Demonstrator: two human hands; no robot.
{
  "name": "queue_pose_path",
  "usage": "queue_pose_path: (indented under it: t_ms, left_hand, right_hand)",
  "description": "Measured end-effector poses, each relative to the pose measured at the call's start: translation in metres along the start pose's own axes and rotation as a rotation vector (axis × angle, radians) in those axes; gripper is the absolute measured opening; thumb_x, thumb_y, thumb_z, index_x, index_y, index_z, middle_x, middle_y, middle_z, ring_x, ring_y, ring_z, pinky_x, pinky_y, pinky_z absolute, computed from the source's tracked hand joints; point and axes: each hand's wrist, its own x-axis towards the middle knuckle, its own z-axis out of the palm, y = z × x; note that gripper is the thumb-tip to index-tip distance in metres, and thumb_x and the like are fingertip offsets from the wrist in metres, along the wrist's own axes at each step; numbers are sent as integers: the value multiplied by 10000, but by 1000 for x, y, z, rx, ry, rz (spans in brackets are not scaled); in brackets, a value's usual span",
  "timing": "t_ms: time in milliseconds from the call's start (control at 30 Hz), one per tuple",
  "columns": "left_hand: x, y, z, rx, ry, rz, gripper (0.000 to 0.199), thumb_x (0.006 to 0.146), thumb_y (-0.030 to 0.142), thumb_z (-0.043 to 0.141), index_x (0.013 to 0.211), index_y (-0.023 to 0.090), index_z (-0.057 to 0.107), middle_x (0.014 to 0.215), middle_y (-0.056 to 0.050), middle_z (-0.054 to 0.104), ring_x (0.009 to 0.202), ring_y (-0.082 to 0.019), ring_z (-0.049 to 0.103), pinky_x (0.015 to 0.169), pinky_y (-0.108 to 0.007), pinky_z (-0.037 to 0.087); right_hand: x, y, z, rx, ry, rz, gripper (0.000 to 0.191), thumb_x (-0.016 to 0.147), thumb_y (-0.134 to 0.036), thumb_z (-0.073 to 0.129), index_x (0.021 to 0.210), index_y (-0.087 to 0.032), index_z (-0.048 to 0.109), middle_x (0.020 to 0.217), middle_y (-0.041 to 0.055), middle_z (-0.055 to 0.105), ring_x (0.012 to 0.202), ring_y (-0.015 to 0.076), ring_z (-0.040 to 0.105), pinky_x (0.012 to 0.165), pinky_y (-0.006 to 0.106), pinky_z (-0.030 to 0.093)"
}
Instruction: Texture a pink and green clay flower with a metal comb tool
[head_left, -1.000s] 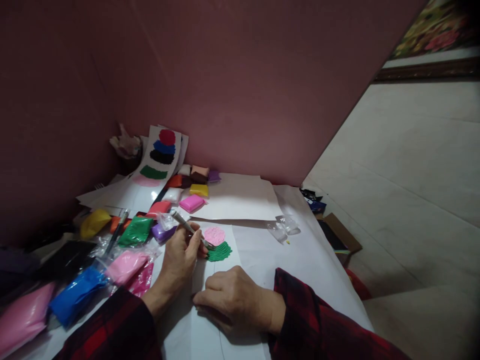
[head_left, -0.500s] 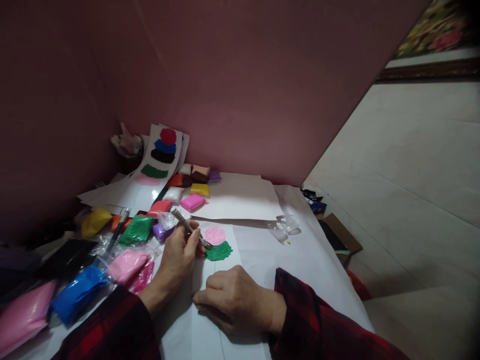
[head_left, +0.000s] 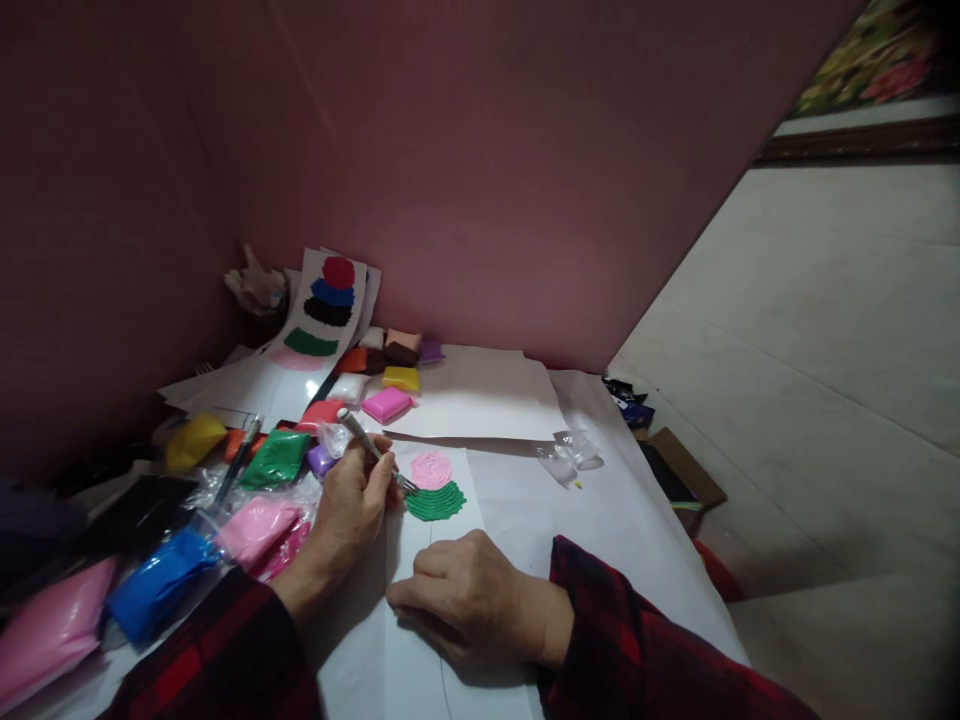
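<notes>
My left hand (head_left: pixel 358 500) is closed around the patterned handle of a metal fork (head_left: pixel 361 432), pen-like. The fork's tines touch the upper left edge of a green clay shape (head_left: pixel 436 503) scored with curved ridges. Just above the green lies a round pink clay piece (head_left: pixel 430 469) with a rough texture. Both sit on a white paper sheet (head_left: pixel 414 535) with a thin line down it. My right hand (head_left: pixel 472 600) rests on the sheet below the clay, its fingers curled together. Its fingertips are partly hidden, and I see nothing in them.
Bags of coloured clay, among them a blue bag (head_left: pixel 161 585) and a green bag (head_left: pixel 276 459), crowd the left. A sheet with coloured clay shapes (head_left: pixel 311 340) leans at the back left. Clear plastic scraps (head_left: pixel 570 457) lie right. White paper (head_left: pixel 480 395) lies behind.
The fork in my left hand has shifted slightly left, and its tines show more plainly at the green clay's edge. My right hand stays in place.
</notes>
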Motion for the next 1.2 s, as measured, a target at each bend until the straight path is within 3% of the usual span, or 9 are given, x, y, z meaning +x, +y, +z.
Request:
queue_pose_path:
  t_ms: [533, 767, 1200]
  left_hand:
    - [-2, 5, -3, 126, 56, 81, 173, 858, 376, 527, 912, 212, 529, 570, 53, 557, 471, -158, 570, 493, -282, 454]
    - [-3, 7, -2, 60, 132, 98, 184, 866, 386, 545, 927, 213, 529, 587, 46, 568, 492, -156, 572, 505, -279, 463]
    - [-10, 4, 12, -98, 17, 17, 192, 891, 377, 532, 959, 199, 510, 590, 46, 590, 513, -163, 608, 513, -290, 532]
  right_hand:
    - [0, 1, 2, -5, 14, -6, 156, 927, -260, 508, 909, -178, 640, 680, -20, 575, 560, 121, 466, 478, 277, 268]
    - [0, 2, 3, -3, 18, -2, 185, 940, -281, 485, 911, -186, 641, 678, -15, 572, 560, 124, 448, 479, 279, 249]
    - [1, 1, 1, 17, 31, -6, 175, 931, -264, 502, 896, -176, 649, 678, -10, 591, 559, 124, 463, 481, 282, 275]
